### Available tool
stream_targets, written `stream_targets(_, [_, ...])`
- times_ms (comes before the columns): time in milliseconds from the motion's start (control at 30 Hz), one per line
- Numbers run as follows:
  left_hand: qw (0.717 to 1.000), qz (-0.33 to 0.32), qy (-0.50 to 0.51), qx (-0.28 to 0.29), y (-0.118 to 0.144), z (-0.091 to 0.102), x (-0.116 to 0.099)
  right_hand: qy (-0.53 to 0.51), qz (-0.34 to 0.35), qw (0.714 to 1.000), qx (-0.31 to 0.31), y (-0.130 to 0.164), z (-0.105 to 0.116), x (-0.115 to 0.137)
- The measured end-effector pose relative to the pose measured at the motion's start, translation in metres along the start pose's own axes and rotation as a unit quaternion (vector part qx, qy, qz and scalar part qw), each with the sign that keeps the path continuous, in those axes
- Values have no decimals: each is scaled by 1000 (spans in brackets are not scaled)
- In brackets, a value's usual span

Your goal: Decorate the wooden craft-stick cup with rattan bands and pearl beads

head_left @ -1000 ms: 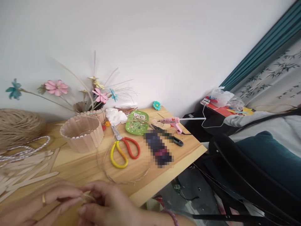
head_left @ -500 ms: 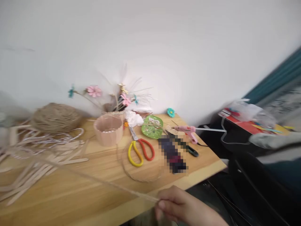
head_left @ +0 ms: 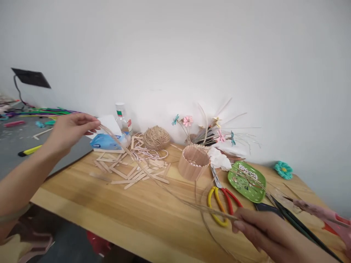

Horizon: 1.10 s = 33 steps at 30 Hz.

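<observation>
My left hand (head_left: pixel 70 129) is raised at the left, above the table's left end, pinching one end of a long jute twine strand (head_left: pixel 153 177). The strand runs slack and diagonally across the wooden table (head_left: pixel 109 212) to my right hand (head_left: pixel 263 230), which pinches its other end low at the right. Just beyond my right hand lie the yellow-and-red scissors (head_left: pixel 219 204). A ball of jute twine (head_left: pixel 156 137) sits at the back, and a round cup of popsicle sticks (head_left: pixel 193 162) stands mid-table.
Loose popsicle sticks (head_left: pixel 131 171) and a pearl bead string (head_left: pixel 146 153) lie behind the strand. A wipes pack (head_left: pixel 105 141), a bottle (head_left: pixel 122 117), paper flowers (head_left: pixel 208 131), a green dish (head_left: pixel 246 177), a pink glue gun (head_left: pixel 323 213) and dark tweezers (head_left: pixel 293 219) are around.
My hands, together at the table's front edge a second ago, have drawn apart, stretching the twine strand between them. The view has swung to the left, bringing the table's left end into sight.
</observation>
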<state>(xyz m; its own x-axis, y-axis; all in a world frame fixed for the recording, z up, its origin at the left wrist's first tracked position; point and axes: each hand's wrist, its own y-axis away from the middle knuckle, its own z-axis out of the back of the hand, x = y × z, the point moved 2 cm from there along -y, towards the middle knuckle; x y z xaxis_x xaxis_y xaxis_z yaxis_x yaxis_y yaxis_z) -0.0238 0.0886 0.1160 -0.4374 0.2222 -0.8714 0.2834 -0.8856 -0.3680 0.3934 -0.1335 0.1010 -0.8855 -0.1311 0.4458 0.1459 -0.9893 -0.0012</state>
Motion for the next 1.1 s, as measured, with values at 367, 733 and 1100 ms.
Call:
stream_targets(367, [977, -166, 8, -136, -24, -3, -40, -14, 236, 909, -344, -162, 34, 107])
stream_targets(733, [948, -122, -194, 222, -3, -18, 27, 245, 194, 950, -5, -182, -35, 98])
stream_targets(1100, [871, -182, -259, 376, 41, -74, 63, 247, 180, 949, 75, -152, -82, 72])
